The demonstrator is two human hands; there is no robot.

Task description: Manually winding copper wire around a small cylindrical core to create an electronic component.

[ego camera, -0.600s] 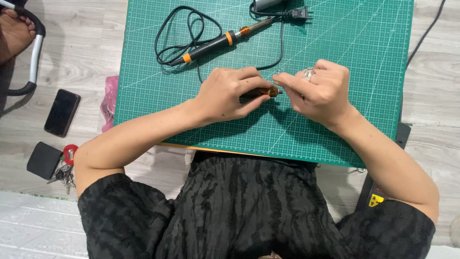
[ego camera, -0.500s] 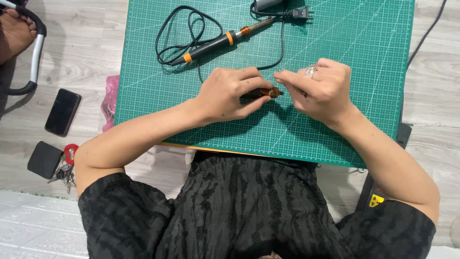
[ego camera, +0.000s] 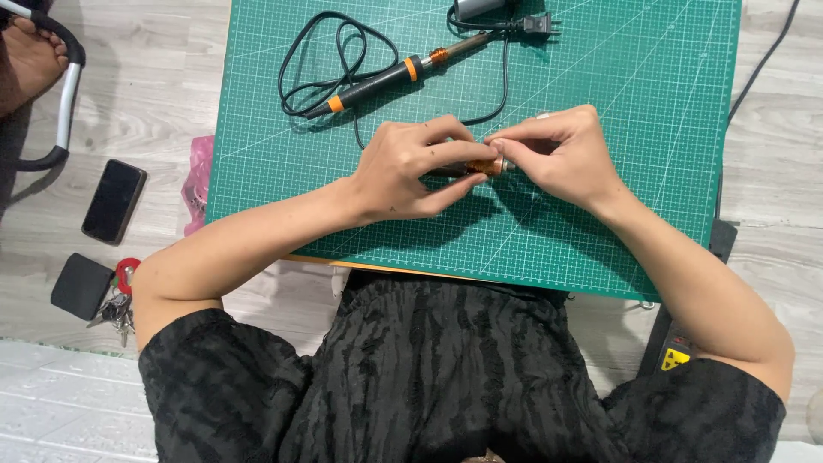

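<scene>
Over the middle of a green cutting mat (ego camera: 651, 94), both my hands hold a small dark rod-like part with a copper-coloured collar (ego camera: 485, 166). My left hand (ego camera: 410, 167) wraps its body from the left. My right hand (ego camera: 561, 154) pinches the copper end with fingertips from the right. Most of the part is hidden by fingers. A black soldering iron with orange bands (ego camera: 403, 72) lies at the mat's far side, its black cord (ego camera: 330, 60) looped to the left.
A black plug (ego camera: 536, 24) and a grey object (ego camera: 478, 7) sit at the mat's far edge. On the wooden floor left lie a black phone (ego camera: 114, 201), a pink bag (ego camera: 199, 184), a dark wallet (ego camera: 81, 285) with keys. Someone's bare foot (ego camera: 30, 60) rests at top left.
The hands stay together on the small part. My right fingers have shifted slightly around the copper end; nothing else on the mat has moved.
</scene>
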